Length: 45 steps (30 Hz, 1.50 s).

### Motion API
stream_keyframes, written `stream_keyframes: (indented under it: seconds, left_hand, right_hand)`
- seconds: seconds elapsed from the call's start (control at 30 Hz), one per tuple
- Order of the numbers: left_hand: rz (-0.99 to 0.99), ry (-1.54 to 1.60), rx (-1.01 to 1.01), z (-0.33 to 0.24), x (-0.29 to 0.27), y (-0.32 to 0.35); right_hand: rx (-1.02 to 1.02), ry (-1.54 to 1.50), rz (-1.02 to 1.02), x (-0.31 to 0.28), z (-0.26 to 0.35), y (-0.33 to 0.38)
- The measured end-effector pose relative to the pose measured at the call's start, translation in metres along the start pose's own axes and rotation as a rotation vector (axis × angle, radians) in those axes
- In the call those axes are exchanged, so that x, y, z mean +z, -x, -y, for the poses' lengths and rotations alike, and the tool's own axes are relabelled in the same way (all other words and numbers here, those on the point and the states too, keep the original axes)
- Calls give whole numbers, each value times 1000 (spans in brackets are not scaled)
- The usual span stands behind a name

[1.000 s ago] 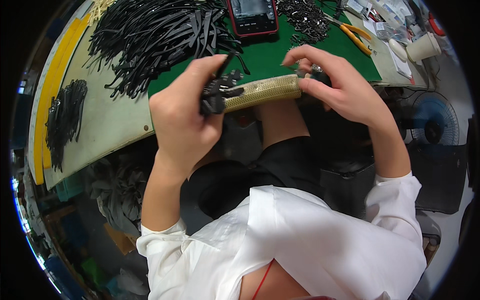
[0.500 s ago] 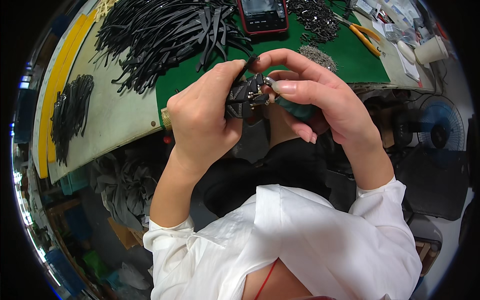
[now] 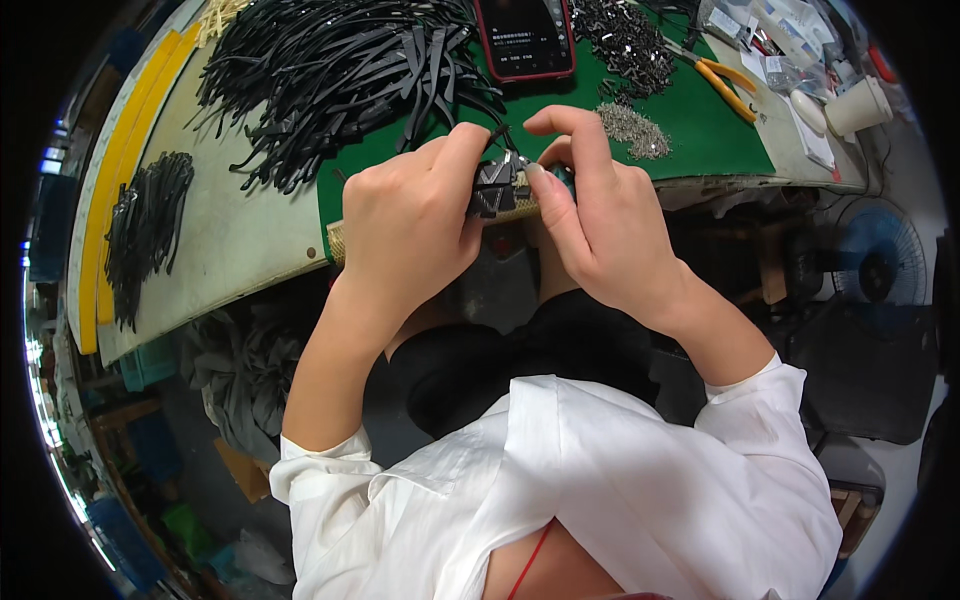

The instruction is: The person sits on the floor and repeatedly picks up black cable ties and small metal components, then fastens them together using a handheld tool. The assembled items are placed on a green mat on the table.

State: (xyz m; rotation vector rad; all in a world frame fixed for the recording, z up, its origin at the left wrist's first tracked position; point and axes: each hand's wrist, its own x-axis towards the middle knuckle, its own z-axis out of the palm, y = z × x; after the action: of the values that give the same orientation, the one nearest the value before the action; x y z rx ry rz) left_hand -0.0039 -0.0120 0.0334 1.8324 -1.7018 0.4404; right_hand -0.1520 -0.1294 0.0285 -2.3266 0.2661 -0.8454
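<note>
Head view, listed from left to right. Two yellow strips [image 3: 100, 215], long and flat, along the left side of a pale tabletop [image 3: 225, 235]. One small bundle of black strips [image 3: 148, 230], lying on the bare tabletop beside them. Grey cloth [image 3: 245, 390], crumpled, below the table edge. One large heap of slender black pieces [image 3: 330, 80], spread over the tabletop and partly onto a green mat [image 3: 705, 135]. One gold mesh-textured strip [image 3: 337, 243], at the front edge of the table, partly hidden by the hands. Left hand [image 3: 410, 205]: back upward, fingers closed around a bunch of black pieces [image 3: 495, 188], which stands out to the right of the grip, between the two hands at the table's front edge. One phone [image 3: 525, 45], red-cased, on the mat beyond. Right hand [image 3: 615, 220]: thumb extended to the right end of the bunch, forefinger bent above; a dark green object [image 3: 563, 178] shows beside the thumb, mostly hidden; whether the hand grips it cannot be told. One pile of small dark pieces [image 3: 625, 50] and, nearer, one pile of tiny silvery pieces [image 3: 635, 132], both on the mat. One pair of pliers [image 3: 730, 85], orange-handled. One white cup [image 3: 858, 107], tilted. One fan [image 3: 880, 250], blue, below table level.
</note>
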Motion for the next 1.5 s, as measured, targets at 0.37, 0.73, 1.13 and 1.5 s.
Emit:
stream_keyframes:
  seconds: [0.37,0.73,1.13,1.5]
  left_hand:
    - [13,-439,-229,75,34,-82]
    - [176,-419,-336,101,16,-71]
    - [-116,536,-427,81,-36,-30]
    - [-38,701,-513,35,-27,-5]
  right_hand:
    - [420,-150,110,-36,-12,15]
    - [438,147,222,-97,-51,6]
    - [158,484,539,-103,-67,-4]
    - [174,508,580,-104,-63,-9]
